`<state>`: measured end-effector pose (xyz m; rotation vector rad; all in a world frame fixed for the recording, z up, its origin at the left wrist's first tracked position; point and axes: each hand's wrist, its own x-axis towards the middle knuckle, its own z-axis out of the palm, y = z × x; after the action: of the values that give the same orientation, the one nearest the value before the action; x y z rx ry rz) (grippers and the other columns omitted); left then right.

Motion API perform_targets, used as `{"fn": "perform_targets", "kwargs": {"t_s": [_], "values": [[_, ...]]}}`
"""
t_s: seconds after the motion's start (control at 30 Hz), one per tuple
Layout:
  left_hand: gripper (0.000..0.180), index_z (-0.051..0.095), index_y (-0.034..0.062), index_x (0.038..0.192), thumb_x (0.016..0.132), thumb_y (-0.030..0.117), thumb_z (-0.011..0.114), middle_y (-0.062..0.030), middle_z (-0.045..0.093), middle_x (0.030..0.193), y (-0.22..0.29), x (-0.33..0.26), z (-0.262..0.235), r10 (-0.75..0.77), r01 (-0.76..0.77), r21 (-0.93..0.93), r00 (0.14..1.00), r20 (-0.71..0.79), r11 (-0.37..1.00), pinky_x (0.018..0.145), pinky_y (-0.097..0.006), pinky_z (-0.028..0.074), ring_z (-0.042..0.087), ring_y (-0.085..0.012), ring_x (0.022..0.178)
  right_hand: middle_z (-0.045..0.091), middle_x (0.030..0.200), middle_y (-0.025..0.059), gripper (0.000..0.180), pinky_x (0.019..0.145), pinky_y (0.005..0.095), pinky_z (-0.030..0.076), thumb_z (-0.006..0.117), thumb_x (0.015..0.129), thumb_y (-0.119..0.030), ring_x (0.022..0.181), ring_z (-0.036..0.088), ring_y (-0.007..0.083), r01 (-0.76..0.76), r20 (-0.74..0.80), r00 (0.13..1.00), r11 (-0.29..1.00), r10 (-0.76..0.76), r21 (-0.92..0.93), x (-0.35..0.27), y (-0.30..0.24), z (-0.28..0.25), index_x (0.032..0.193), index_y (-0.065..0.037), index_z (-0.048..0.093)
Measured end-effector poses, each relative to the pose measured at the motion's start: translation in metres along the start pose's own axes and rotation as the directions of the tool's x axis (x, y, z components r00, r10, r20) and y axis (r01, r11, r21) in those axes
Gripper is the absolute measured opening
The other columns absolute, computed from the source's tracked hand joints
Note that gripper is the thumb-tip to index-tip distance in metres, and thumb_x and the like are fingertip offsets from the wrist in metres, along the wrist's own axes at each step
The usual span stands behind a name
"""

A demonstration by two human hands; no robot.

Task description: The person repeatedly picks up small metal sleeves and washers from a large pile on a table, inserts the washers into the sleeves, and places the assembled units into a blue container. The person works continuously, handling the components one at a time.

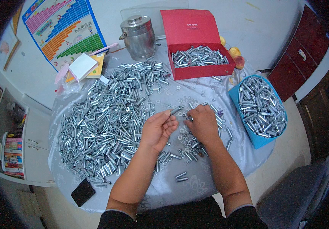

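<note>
My left hand [159, 129] is closed, pinching a silvery expansion bolt [177, 110] between thumb and forefinger, its end pointing right. Just right of it, my right hand [202, 123] reaches down with curled fingers over small loose metal parts; what its fingertips grip is hidden. Below and beside that hand lie scattered washers [187, 143] and a few metal sleeves. A big heap of loose bolts and sleeves [107, 122] spreads across the left half of the table.
Metal parts fill an open red box [204, 71] at the back and a blue bin [253, 138] at the right. A steel pot [137, 38] stands behind the heap. A dark phone [83, 192] lies at the front left of the cloth-covered table [164, 191]. Two sleeves [181, 177] lie near me.
</note>
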<state>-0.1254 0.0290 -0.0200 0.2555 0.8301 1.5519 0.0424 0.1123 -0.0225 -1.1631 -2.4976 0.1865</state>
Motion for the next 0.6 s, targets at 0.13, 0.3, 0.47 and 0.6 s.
{"fn": "perform_targets", "kwargs": {"t_s": [0.13, 0.3, 0.47, 0.6], "values": [[0.021, 0.062, -0.0032, 0.107, 0.096, 0.014, 0.059, -0.0099, 0.068, 0.085, -0.001, -0.001, 0.001, 0.009, -0.009, 0.022, 1.0, -0.017, 1.0, 0.062, -0.026, 0.058, 0.069, -0.0167, 0.07, 0.062, 0.09, 0.0126, 0.02, 0.083, 0.0441, 0.045, 0.07, 0.078, -0.023, 0.093, 0.057, 0.0317, 0.024, -0.015, 1.0, 0.998, -0.025, -0.063, -0.002, -0.006, 0.002, 0.088, -0.005, 0.069], [0.021, 0.063, -0.0031, 0.107, 0.096, 0.015, 0.06, -0.0098, 0.068, 0.085, -0.001, -0.002, 0.003, 0.019, -0.018, 0.04, 1.0, -0.021, 0.999, 0.063, -0.026, 0.058, 0.068, -0.0168, 0.07, 0.062, 0.092, 0.0123, 0.018, 0.084, 0.0436, 0.045, 0.065, 0.077, -0.018, 0.094, 0.057, 0.0306, 0.075, 0.052, 0.996, 0.995, -0.072, -0.064, -0.003, -0.009, 0.002, 0.09, -0.005, 0.068], [0.023, 0.062, -0.0035, 0.109, 0.096, 0.015, 0.059, -0.0103, 0.068, 0.086, -0.001, -0.004, 0.005, 0.023, -0.021, 0.071, 0.999, -0.027, 0.997, 0.063, -0.026, 0.057, 0.068, -0.0172, 0.07, 0.062, 0.091, 0.0117, 0.02, 0.087, 0.0438, 0.044, 0.063, 0.078, -0.016, 0.095, 0.057, 0.0303, 0.151, 0.018, 0.988, 0.986, -0.15, -0.063, -0.007, -0.008, 0.011, 0.094, -0.005, 0.066], [0.024, 0.062, -0.004, 0.111, 0.096, 0.015, 0.058, -0.0103, 0.068, 0.086, -0.001, -0.002, 0.005, 0.031, -0.028, 0.08, 0.999, -0.03, 0.996, 0.063, -0.026, 0.057, 0.068, -0.0169, 0.07, 0.063, 0.091, 0.0124, 0.019, 0.088, 0.0436, 0.044, 0.064, 0.078, -0.016, 0.096, 0.058, 0.0301, 0.194, 0.028, 0.981, 0.981, -0.194, -0.006, -0.008, -0.007, 0.012, 0.094, -0.006, 0.066]]}}
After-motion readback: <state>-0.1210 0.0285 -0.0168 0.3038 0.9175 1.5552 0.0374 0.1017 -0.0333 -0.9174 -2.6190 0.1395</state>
